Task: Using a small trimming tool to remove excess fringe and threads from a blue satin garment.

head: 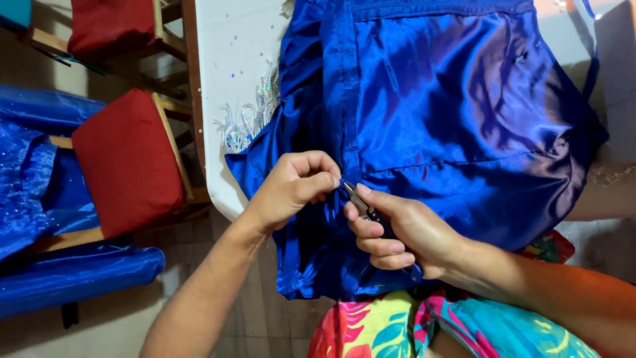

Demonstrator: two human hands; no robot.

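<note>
You are pinching the seam of the blue satin garment [450,113] with your left hand [291,189], fingers closed on the fabric. Your right hand [404,235] is gripping small metal snips [358,199], fingers wrapped shut around them. The garment is lying across the white table [232,73], its edge hanging over. The blades are risking a nick in the satin if the seam slackens

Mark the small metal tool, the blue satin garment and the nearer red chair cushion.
small metal tool [356,197], head view, on its metal jaws.
blue satin garment [457,106], head view, on its broad panel.
red chair cushion [126,162], head view, on its middle.
</note>
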